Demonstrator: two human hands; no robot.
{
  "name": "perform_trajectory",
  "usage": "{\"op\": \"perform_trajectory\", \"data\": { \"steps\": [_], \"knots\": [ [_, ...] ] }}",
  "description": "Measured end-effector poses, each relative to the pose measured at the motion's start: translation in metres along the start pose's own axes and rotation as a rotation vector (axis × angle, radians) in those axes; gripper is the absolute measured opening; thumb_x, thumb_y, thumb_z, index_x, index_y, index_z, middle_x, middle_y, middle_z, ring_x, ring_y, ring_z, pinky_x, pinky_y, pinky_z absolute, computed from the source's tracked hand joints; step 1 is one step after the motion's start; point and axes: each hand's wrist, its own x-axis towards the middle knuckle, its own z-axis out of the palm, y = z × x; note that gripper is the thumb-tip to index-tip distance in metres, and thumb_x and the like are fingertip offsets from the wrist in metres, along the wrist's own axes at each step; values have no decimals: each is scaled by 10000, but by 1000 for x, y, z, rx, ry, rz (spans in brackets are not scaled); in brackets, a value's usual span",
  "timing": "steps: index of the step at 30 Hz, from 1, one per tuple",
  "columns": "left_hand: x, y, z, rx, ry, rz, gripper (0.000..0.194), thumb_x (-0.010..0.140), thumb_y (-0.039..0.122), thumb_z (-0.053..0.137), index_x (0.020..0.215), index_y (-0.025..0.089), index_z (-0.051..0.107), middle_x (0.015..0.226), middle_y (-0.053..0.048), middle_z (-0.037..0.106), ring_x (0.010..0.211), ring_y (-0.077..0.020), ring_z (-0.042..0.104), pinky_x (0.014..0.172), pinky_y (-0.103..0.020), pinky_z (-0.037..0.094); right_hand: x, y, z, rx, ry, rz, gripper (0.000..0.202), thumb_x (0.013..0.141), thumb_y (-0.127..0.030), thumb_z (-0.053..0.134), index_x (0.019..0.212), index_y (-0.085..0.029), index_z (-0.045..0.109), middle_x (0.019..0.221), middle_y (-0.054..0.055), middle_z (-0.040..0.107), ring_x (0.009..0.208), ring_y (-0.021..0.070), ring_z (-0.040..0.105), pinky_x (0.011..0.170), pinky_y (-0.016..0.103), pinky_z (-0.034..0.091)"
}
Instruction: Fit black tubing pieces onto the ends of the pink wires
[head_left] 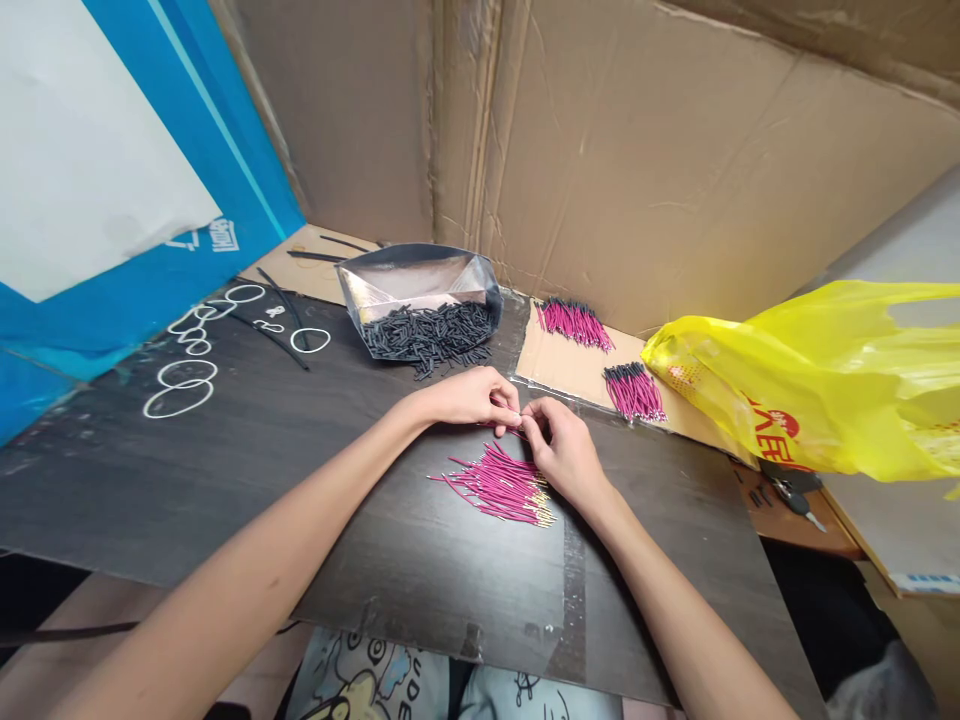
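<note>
Two bare hands meet over a dark wood-grain tabletop [660, 545], the left hand [480, 398] closed in a pinch on a thin magenta wire [514, 431], the right hand [561, 440] with thumb and forefinger pressed together at its end; what sits between those right fingertips is too small to tell. Just below them lies a loose fan of smooth magenta wires [495, 485] with shiny metal tips, gold-coloured toward the right. Behind the left hand, a folded box [420, 270], grey outside and silvery within, leans open, spilling short matte black tubes [427, 335] onto the table. On a flat piece of cardboard [559, 362] rest two neat bunches, an upper bunch [576, 323] and a lower bunch [634, 391], of magenta wires with black ends. A crinkled yellow plastic bag [720, 370] crowds the right side, its large red Chinese characters partly folded away; keys [799, 500] lie beneath it. White rubber bands [180, 388] loop across the left, near a blue panel [255, 190] whose white lettering is unreadable. Creased brown cardboard [637, 170] walls the back. Printed trousers [375, 675] below show "UDE".
</note>
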Motion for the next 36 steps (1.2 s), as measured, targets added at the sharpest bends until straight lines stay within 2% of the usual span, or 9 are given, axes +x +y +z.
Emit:
{"op": "perform_trajectory", "data": {
  "steps": [6,13,25,30,36],
  "knots": [
    [0,0,-3,-2,-10,27,274,903,413,607,906,162,718,763,-27,727,620,-110,527,626,-244,386,-1,1,-1,-13,49,40,90,970,-242,540,911,-210,600,888,39,667,825,218,620,769,332,460],
    [1,2,-3,24,41,51,299,937,387,554,821,151,697,670,-10,667,611,-109,519,658,-246,392,-2,2,-4,103,99,33,151,975,-218,551,1014,-226,696,995,23,737,861,207,673,804,321,495],
    [1,3,-2,45,65,60,288,939,357,552,841,133,705,666,0,660,606,-97,518,660,-234,398,-3,-1,-7,146,99,72,146,984,-230,556,1010,-223,699,924,-6,729,811,171,670,766,270,478],
    [1,1,-4,7,34,83,288,933,365,551,805,140,677,649,4,628,597,-101,512,638,-236,389,-4,0,-8,169,68,33,145,993,-235,558,1026,-222,699,947,1,726,826,170,669,781,270,483],
    [0,-1,-6,-31,-66,142,291,920,351,562,737,146,654,611,13,556,582,-101,468,616,-245,358,-4,1,-8,193,-9,-44,125,1002,-255,571,1035,-229,689,966,7,713,850,169,658,797,273,487]
  ]
}}
